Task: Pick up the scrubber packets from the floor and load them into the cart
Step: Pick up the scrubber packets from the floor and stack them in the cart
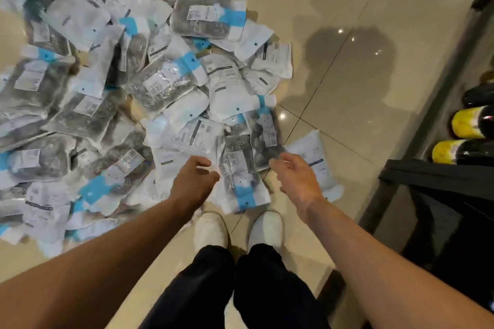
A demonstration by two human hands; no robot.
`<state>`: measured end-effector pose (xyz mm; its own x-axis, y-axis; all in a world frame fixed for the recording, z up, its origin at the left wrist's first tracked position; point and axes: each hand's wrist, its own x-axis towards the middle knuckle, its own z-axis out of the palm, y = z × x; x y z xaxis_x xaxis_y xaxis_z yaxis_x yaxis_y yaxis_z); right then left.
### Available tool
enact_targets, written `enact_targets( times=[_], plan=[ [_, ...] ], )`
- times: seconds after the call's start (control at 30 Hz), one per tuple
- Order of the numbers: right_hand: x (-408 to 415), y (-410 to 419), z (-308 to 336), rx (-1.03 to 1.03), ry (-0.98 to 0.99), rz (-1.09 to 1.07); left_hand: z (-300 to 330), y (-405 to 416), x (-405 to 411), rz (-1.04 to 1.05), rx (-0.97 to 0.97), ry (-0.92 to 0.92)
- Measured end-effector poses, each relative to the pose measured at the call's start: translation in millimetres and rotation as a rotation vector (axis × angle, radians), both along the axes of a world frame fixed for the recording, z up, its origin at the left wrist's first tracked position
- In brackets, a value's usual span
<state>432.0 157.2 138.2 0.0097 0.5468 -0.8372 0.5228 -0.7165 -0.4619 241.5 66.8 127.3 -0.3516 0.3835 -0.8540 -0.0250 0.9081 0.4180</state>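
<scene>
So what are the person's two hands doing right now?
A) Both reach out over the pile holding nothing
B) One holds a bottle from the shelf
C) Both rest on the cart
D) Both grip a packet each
A: the left hand and right hand both hover with relaxed fingers over the scrubber packets on the floor, and neither holds anything.

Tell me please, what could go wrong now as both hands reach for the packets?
The packets overlap loosely, so a grab by the left hand and right hand may drop some. The feet stand at the pile's edge on a glossy floor; stepping on plastic could cause a slip.
</scene>
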Motion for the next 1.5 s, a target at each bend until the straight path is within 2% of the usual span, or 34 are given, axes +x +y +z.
enact_targets(
  times=[0.1,0.17,0.33,0.43,0.53,0.6,0.8,1.0,1.13,1.33,1.5],
  plan=[
    [-4,27,-77,0.032,-0.078,0.109,-77,-1,12,-0.131,-0.058,0.104],
    [-2,42,-124,0.08,-0.135,0.192,-121,-2,20,-0.123,-0.08,0.072],
    [0,79,-208,0.122,-0.261,0.352,-202,-4,30,0.092,-0.108,0.001],
    [-3,93,-241,0.101,-0.248,0.323,-228,0,34,0.183,-0.085,0.023],
    [-6,105,-262,0.071,-0.266,0.299,-247,1,35,0.306,-0.044,-0.033],
    [-8,111,-268,0.058,-0.273,0.311,-253,3,34,0.377,-0.033,-0.077],
    [-2,117,-263,-0.068,-0.186,0.249,-244,3,34,0.423,0.031,-0.122],
    [12,94,-221,-0.071,-0.156,0.23,-195,-2,37,0.389,0.08,-0.132],
    [26,72,-155,-0.051,-0.147,0.17,-130,-14,43,0.414,0.073,-0.215],
    [28,55,-17,-0.121,-0.113,0.153,6,-21,25,0.295,0.146,-0.255],
    [6,50,134,-0.078,-0.03,0.169,142,-11,-11,0.397,0.204,-0.223]
  ],
)
